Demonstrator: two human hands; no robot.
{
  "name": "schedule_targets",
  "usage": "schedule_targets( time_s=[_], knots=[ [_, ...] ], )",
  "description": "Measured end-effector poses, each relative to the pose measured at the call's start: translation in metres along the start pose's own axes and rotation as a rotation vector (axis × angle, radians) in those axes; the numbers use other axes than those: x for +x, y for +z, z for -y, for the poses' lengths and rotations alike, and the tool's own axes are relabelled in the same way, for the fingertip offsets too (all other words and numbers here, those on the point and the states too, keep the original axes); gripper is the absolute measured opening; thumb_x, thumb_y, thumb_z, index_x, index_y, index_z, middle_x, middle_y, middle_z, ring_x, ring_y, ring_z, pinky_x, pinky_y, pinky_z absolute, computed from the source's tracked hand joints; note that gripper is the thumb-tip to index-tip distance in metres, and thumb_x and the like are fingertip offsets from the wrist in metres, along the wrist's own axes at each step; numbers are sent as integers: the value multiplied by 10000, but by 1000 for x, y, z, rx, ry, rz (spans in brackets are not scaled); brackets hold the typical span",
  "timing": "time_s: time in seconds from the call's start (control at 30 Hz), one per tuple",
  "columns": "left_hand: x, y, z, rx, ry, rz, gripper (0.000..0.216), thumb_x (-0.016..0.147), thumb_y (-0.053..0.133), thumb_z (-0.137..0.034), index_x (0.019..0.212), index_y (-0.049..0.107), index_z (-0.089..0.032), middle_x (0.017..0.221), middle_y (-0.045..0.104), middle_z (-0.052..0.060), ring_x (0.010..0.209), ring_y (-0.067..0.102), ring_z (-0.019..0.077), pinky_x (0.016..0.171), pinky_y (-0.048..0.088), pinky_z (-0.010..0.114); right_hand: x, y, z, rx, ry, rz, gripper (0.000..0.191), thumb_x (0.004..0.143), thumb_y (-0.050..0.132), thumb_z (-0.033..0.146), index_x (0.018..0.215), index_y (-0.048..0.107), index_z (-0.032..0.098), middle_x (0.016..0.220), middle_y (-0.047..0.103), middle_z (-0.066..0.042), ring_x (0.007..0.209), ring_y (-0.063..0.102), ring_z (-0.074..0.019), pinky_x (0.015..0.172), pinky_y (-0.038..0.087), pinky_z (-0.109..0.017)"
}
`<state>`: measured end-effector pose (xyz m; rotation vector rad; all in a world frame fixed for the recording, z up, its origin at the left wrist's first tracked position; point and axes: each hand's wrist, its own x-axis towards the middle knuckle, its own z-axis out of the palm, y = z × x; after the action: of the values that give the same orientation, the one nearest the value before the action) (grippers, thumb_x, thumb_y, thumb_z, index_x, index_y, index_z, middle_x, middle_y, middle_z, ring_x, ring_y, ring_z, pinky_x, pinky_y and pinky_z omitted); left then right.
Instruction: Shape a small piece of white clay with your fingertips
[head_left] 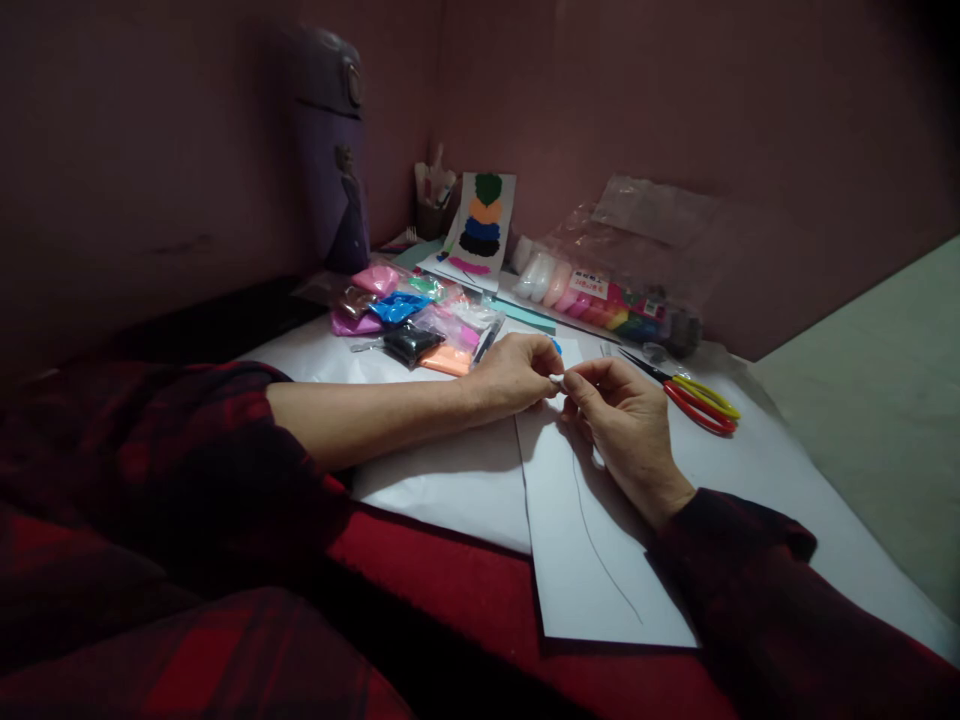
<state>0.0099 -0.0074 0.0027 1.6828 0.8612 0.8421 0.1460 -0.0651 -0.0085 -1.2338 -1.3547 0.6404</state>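
My left hand (514, 372) and my right hand (626, 420) meet fingertip to fingertip over a white sheet (592, 560) with a curved pencil line on it. Both pinch a small white piece of clay (556, 378) between them. The fingers of each hand are closed in a pinch. Both forearms rest on the paper and on a red cloth (465, 600). A bit of blue shows just behind the left fingers.
Scissors with red and yellow handles (697, 400) lie right of my hands. Small bags of coloured clay (409, 320) sit behind the left hand. A long pack of clay (600, 300), a card with coloured shapes (484, 225) and a purple bottle (334, 150) stand by the wall.
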Motion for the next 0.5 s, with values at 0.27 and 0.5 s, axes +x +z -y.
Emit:
schedule_targets(
  time_s=[0.27, 0.5],
  knots=[
    [2, 0, 1, 29, 21, 16, 72, 699, 597, -76, 740, 561, -124, 571, 535, -50, 482, 536, 69, 487, 429, 208, 0, 0, 0, -2, 3, -5, 137, 787, 701, 271, 741, 614, 175, 523, 580, 40, 431, 515, -81, 395, 409, -193],
    [3, 0, 6, 80, 63, 22, 83, 674, 598, -103, 745, 566, -134, 596, 549, -40, 499, 538, 76, 489, 429, 209, 1, 1, -1, -8, -4, -9, 139, 783, 700, 268, 732, 610, 176, 528, 576, 42, 435, 519, -84, 404, 411, -199]
  ],
)
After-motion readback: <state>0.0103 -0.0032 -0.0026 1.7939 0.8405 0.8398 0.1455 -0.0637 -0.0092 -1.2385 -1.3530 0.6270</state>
